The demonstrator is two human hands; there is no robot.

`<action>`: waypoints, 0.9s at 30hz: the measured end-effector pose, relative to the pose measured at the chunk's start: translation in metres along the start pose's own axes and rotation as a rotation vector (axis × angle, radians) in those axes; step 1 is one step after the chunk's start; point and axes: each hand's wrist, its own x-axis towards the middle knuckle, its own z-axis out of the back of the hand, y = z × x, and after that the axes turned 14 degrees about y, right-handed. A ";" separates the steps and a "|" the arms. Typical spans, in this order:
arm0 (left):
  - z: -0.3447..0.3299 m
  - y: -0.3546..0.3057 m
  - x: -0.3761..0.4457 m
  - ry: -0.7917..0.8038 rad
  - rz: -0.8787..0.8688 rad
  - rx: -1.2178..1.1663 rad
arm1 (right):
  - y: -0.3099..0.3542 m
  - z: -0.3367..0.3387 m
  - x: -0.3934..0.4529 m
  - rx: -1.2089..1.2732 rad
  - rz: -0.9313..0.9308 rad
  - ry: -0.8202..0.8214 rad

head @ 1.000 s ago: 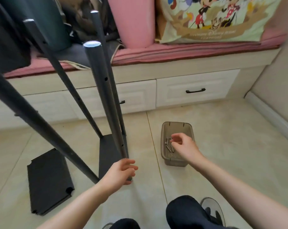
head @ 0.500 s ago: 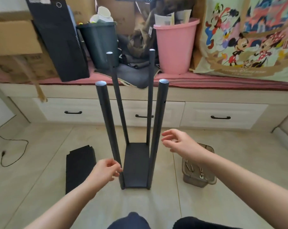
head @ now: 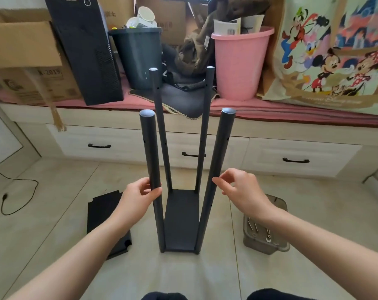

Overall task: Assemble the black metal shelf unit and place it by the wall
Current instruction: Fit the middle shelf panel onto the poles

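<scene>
The black shelf frame stands upright on the tiled floor: a bottom shelf panel (head: 179, 221) with four black poles rising from its corners. My left hand (head: 138, 195) grips the near left pole (head: 150, 152) at mid height, thumb and fingers curled round it. My right hand (head: 240, 187) hovers just right of the near right pole (head: 218, 161), fingers loosely bent, not touching it as far as I can see. A loose black shelf panel (head: 103, 213) lies flat on the floor to the left, partly hidden by my left forearm.
A small clear plastic tub (head: 266, 239) with screws sits on the floor at the right. A window bench with drawers (head: 296, 159) runs across behind, loaded with a pink bucket (head: 240, 66), a dark bin (head: 138, 57) and cardboard boxes (head: 21, 46). A black cable (head: 15, 191) trails at far left.
My right hand left the screw tub and came up beside the near right pole. My left hand rose and closed round the near left pole. The view tilted up and centred on the frame.
</scene>
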 end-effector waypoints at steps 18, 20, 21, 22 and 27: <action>-0.047 -0.019 0.018 0.213 -0.122 0.169 | -0.026 0.018 0.036 -0.117 -0.089 -0.088; -0.055 -0.025 0.018 0.250 -0.128 0.188 | -0.030 0.024 0.040 -0.015 -0.083 -0.088; -0.059 -0.028 0.019 0.267 -0.132 0.197 | -0.033 0.027 0.042 0.019 -0.085 -0.095; -0.064 -0.030 0.019 0.284 -0.135 0.206 | -0.034 0.030 0.044 0.039 -0.086 -0.103; -0.080 -0.045 0.018 0.380 -0.125 0.272 | -0.039 0.035 0.043 0.119 -0.062 -0.099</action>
